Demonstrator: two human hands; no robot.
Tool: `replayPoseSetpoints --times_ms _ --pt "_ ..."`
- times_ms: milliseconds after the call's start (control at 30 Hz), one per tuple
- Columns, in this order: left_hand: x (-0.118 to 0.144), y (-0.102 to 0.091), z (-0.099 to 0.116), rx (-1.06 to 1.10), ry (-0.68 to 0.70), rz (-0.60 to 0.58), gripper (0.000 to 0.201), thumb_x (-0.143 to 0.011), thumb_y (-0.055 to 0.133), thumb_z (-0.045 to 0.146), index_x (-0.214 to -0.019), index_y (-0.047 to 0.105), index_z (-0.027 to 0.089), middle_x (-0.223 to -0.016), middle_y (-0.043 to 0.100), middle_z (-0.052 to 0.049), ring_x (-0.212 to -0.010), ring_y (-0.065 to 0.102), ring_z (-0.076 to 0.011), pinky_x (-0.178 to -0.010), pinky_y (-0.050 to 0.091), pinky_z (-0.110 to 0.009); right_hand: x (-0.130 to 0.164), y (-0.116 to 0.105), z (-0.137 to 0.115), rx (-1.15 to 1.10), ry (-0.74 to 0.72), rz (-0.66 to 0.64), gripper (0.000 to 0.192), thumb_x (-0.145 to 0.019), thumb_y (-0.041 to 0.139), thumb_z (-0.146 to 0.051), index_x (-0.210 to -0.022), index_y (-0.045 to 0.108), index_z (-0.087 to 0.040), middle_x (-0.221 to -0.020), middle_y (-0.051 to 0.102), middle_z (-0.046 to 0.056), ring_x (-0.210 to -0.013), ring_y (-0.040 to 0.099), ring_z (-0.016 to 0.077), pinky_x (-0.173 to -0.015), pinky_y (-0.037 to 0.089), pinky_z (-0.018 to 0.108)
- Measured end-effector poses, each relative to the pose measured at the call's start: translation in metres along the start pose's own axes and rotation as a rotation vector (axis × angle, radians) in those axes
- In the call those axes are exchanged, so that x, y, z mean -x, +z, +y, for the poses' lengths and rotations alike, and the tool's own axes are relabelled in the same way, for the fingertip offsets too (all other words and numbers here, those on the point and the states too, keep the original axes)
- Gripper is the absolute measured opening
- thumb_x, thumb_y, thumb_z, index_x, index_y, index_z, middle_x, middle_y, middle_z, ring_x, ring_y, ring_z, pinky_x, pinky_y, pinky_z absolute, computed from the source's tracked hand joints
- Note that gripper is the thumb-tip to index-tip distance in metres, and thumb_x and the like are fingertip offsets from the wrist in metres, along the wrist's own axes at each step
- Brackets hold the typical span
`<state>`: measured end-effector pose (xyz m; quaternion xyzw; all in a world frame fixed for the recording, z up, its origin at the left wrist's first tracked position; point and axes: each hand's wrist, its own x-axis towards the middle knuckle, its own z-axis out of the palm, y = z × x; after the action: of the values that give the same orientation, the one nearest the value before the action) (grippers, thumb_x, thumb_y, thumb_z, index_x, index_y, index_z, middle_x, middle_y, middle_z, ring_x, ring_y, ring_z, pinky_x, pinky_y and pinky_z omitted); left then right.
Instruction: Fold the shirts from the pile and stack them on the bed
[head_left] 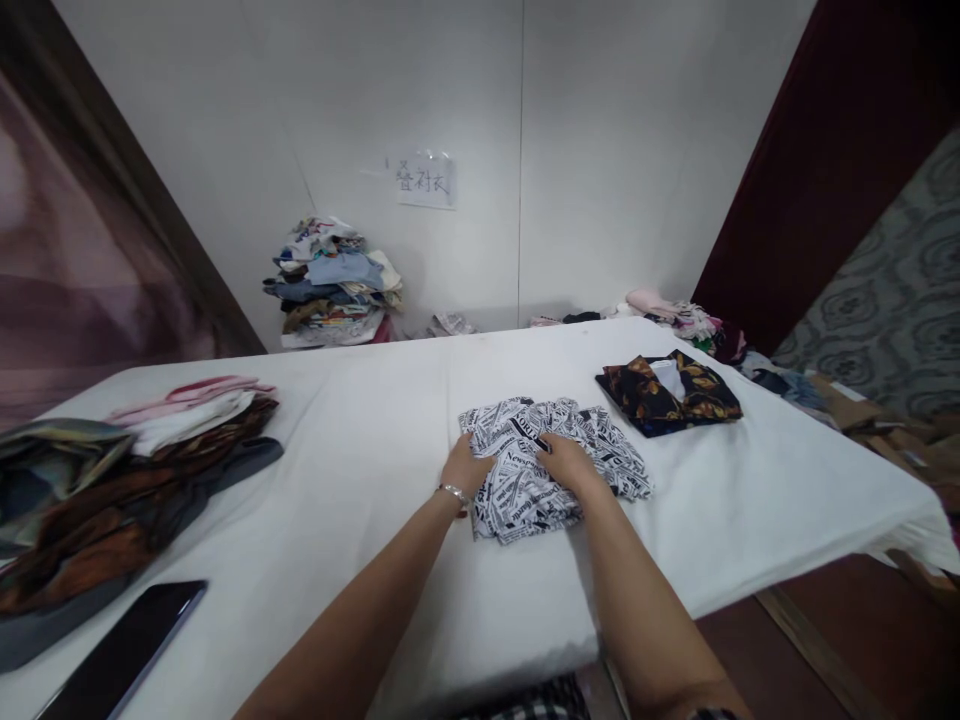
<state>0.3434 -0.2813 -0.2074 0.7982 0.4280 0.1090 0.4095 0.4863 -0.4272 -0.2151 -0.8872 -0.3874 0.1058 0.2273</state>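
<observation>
A: Where are the hands?

B: Both rest on the newsprint shirt (551,468), which lies partly folded near the middle of the worktop (375,440), closer to the near edge. The left hand (465,467) presses its left side, fingers flat and together. The right hand (568,462) lies on top, fingers loosely together, pinching nothing that I can see.

A: What else is there?

B: A dark floral shirt (669,392) sits folded toward the far right corner. A clothes pile (127,480) fills the left edge, with a phone (124,650) at the near left corner.
</observation>
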Motion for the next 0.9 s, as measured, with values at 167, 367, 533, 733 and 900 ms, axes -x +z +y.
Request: replayPoseSetpoints --times_ms 167,367,533,733,900 --pt "0.000 -0.016 -0.007 0.040 -0.001 0.079 0.067 -0.072 0.061 0.010 -0.136 0.041 0.015 -0.135 0.056 -0.011 -0.121 0.054 -0.0240 -0.103 0.041 -0.033 0.006 0.007 -0.024 -0.029 -0.030 -0.050 0.044 -0.087 0.048 -0.033 -0.128 0.057 -0.020 -0.121 0.066 0.011 -0.113 0.060 0.0279 -0.096 0.045 0.040" --pt "0.030 -0.093 -0.075 -0.025 -0.128 0.315 0.063 -0.074 0.062 0.014 -0.134 0.044 0.020 -0.127 0.061 -0.009 -0.116 0.058 -0.0260 -0.101 0.045 -0.035 0.025 0.038 -0.085 -0.269 -0.403 -0.235 0.071 -0.083 0.056 -0.034 -0.148 0.031 -0.021 -0.146 0.045 0.008 -0.130 0.047 0.0252 -0.106 0.039 0.038" --pt "0.067 -0.121 -0.133 -0.014 -0.234 0.368 0.065 -0.075 0.062 0.021 -0.136 0.043 0.019 -0.128 0.060 -0.012 -0.114 0.059 -0.0265 -0.100 0.046 -0.039 0.046 0.049 -0.108 -0.392 -0.563 -0.373 0.070 -0.083 0.057 -0.034 -0.147 0.034 -0.021 -0.148 0.041 0.008 -0.134 0.041 0.0243 -0.111 0.033 0.039" --pt "0.080 -0.134 -0.138 -0.078 -0.218 0.267 0.077 -0.075 0.061 0.049 -0.139 0.039 0.012 -0.121 0.063 -0.016 -0.108 0.062 -0.0293 -0.092 0.049 -0.040 0.071 0.047 -0.070 -0.617 -0.288 -0.196 0.055 -0.079 0.061 -0.037 -0.131 0.055 -0.022 -0.131 0.059 0.010 -0.117 0.055 0.0279 -0.100 0.043 0.047" --pt "0.052 -0.163 -0.136 -0.335 0.023 0.338 0.073 -0.080 0.050 0.056 -0.138 0.040 0.012 -0.134 0.052 -0.018 -0.109 0.061 -0.0286 -0.095 0.047 -0.041 0.127 0.036 -0.041 -1.173 0.275 -0.130 0.072 -0.072 0.072 -0.041 -0.135 0.046 -0.020 -0.127 0.060 0.014 -0.106 0.062 0.0275 -0.087 0.053 0.045"
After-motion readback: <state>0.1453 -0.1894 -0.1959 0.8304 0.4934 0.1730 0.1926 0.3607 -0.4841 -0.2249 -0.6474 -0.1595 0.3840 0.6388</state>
